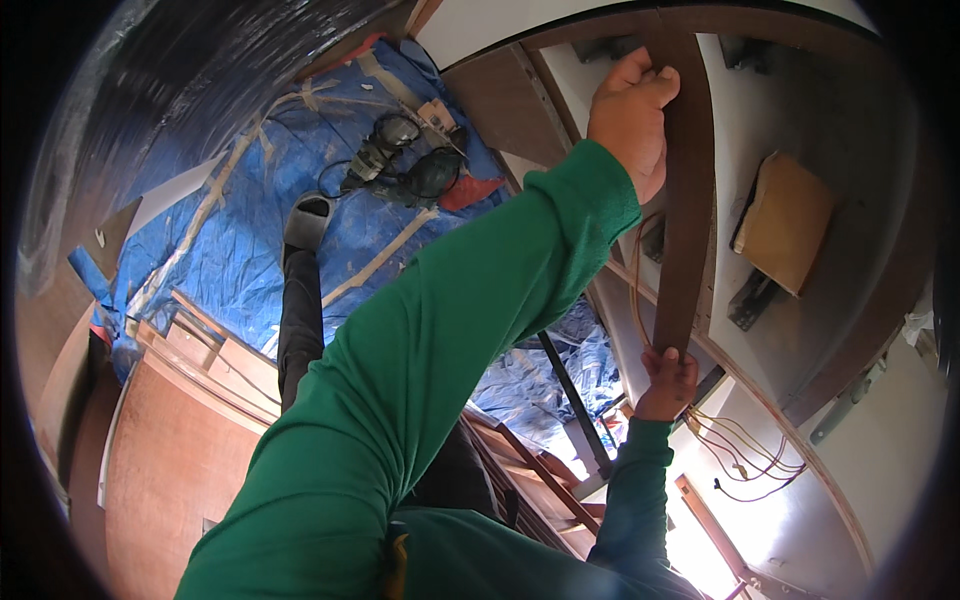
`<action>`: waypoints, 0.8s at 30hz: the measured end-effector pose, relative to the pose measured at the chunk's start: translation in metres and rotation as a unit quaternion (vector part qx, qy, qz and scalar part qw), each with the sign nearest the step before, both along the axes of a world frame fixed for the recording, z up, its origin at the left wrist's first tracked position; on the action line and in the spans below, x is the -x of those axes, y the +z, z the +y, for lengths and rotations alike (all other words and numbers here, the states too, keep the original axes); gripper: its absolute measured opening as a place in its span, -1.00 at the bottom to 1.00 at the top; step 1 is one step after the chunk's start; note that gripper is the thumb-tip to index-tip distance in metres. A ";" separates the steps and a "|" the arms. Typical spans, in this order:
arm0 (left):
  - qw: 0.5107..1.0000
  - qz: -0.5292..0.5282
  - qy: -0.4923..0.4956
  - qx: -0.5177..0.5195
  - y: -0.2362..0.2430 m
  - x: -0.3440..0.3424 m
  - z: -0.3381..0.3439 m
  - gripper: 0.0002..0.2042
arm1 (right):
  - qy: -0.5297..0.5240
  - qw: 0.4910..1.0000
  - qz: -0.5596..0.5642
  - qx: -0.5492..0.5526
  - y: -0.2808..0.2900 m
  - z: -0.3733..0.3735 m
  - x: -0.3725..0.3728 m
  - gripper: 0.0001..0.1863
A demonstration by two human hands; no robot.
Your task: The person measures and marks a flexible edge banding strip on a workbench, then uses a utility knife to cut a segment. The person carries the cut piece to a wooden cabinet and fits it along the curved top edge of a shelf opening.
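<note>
Both hands are on a dark wood strip (686, 200) against the white cabinet panel (800, 120): left hand (632, 115) fingers wrapped round its top, right hand (668, 380) pinching the lower end. If either grip slips, it could swing into the loose wires (740, 450).

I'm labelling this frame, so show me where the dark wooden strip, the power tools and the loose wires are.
dark wooden strip (688, 210), head view, middle of its face.
power tools (400, 165), head view, tool bodies on the blue tarp.
loose wires (745, 455), head view, hanging loops.
</note>
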State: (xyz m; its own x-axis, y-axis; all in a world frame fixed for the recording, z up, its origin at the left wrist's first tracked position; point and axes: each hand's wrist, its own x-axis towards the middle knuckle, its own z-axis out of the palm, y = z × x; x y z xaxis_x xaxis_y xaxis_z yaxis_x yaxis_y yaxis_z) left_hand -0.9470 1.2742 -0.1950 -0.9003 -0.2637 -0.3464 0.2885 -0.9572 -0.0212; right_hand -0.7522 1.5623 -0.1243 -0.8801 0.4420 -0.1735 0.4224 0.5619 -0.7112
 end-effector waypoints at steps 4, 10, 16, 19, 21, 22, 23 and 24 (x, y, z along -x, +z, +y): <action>0.996 -0.058 -0.068 0.007 -0.004 0.000 -0.007 -0.63 | 0.000 1.000 0.006 0.010 0.001 -0.006 -0.001 -0.56; 0.994 -0.100 -0.036 -0.008 0.005 -0.002 -0.004 -0.63 | -0.008 0.999 0.003 0.035 -0.001 -0.010 -0.008 -0.53; 0.985 -0.154 -0.061 -0.043 0.005 0.005 -0.008 -0.68 | 0.003 0.999 0.007 0.039 -0.003 -0.008 -0.010 -0.53; 0.990 -0.135 -0.041 -0.004 0.005 0.008 -0.003 -0.56 | 0.012 0.999 0.005 0.039 -0.003 -0.004 -0.009 -0.56; 0.996 -0.084 -0.019 0.025 0.004 0.005 -0.001 -0.59 | 0.022 0.999 0.000 0.038 -0.003 -0.002 -0.010 -0.61; 0.997 -0.061 -0.010 0.039 0.004 0.004 0.000 -0.61 | 0.017 0.999 0.001 0.042 -0.004 -0.001 -0.011 -0.61; 0.998 -0.053 -0.004 0.041 0.004 0.003 0.000 -0.62 | 0.013 0.999 0.002 0.046 -0.005 -0.001 -0.011 -0.61; 0.998 -0.048 0.001 0.044 0.005 0.002 -0.001 -0.63 | 0.011 0.999 0.005 0.050 -0.005 0.000 -0.011 -0.61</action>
State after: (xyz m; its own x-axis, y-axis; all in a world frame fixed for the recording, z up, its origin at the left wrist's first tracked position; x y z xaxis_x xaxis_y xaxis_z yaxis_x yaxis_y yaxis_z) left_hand -0.9494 1.2731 -0.1904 -0.8639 -0.2978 -0.4062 0.2862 -0.9539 0.0908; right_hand -0.7409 1.5619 -0.1295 -0.8910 0.4038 -0.2077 0.4041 0.4964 -0.7683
